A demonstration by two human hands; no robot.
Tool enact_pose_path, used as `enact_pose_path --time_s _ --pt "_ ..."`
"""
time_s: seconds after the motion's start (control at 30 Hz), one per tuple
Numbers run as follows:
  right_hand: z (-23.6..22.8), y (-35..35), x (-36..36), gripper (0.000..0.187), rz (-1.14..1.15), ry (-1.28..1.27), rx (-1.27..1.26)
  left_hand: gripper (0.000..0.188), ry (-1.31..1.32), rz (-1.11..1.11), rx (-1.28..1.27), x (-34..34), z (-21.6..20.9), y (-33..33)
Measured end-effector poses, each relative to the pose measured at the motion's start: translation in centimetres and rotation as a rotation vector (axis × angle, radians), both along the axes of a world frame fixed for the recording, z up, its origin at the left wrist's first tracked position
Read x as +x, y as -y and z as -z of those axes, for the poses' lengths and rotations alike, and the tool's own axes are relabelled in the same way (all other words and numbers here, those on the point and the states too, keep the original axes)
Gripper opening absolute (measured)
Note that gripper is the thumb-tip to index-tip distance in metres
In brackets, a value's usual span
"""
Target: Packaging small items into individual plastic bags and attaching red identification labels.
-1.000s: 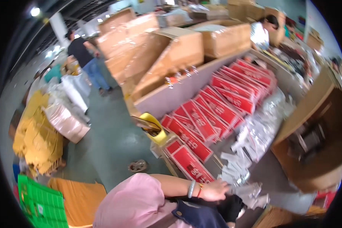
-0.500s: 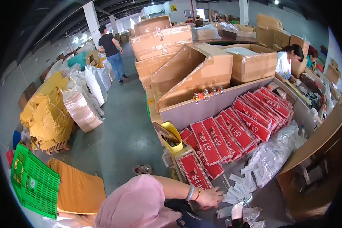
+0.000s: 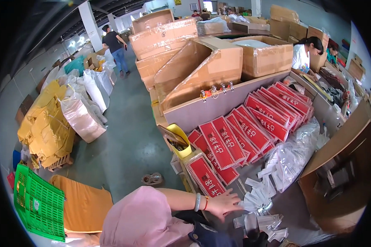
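Left hand (image 3: 224,204) palm down over the near part of the worktop (image 3: 292,214), fingers spread, grip apart with nothing visibly clamped; contact below the fingers cannot be judged. It lies across the lower end of the nearest red packet (image 3: 205,176), fingertips pointing at the loose pale strips (image 3: 257,194). Right hand not identifiable for certain; a dark shape (image 3: 254,236) at the lower edge may be part of it, grip unreadable. Technique, my judgement: the strips overlap in a loose fan, so pinching one by a free end should part it more cleanly than raking; keep the wrist light so the packet beneath does not skew. Surface: dull grey, walled at the back, the other red packets (image 3: 251,129) leaning in overlapping rows, a clear plastic bag (image 3: 297,152) slumped beside the strips. A yellow container (image 3: 184,151) stands at the left edge; clips (image 3: 216,91) grip the back wall. Room: cardboard boxes (image 3: 218,61) behind, green floor (image 3: 125,131) to the left, yellow bundles (image 3: 49,131) on a pallet, one person (image 3: 111,41) standing in the aisle, a co-worker (image 3: 301,59) farther right.
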State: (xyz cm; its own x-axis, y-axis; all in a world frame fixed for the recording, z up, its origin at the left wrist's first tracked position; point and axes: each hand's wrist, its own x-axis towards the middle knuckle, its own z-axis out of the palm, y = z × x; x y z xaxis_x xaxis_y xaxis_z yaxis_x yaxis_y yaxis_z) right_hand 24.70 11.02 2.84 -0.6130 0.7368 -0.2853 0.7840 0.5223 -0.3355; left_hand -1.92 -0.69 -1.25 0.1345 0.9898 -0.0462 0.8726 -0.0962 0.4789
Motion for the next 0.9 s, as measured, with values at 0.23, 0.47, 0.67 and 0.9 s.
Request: enact_pose_path --time_s 0.23,0.47,0.67,0.9 --pt "1.8 -0.6 -1.8 0.035 -0.306 -0.191 0.331 0.088 -0.031 -0.537 0.117 1.2 2.5 1.0" --pt "2.3 -0.1 -1.7 0.046 -0.201 -0.06 0.21 0.09 0.077 -0.548 0.162 0.5 3.3 1.2" --pt "2.8 0.4 -1.8 0.048 -0.264 -0.221 0.115 0.092 0.099 -0.518 0.174 0.7 3.3 1.2" --pt "5.2 1.9 -7.9 0.069 -0.336 -0.502 0.084 0.083 0.029 -0.399 0.065 0.2 1.7 0.3"
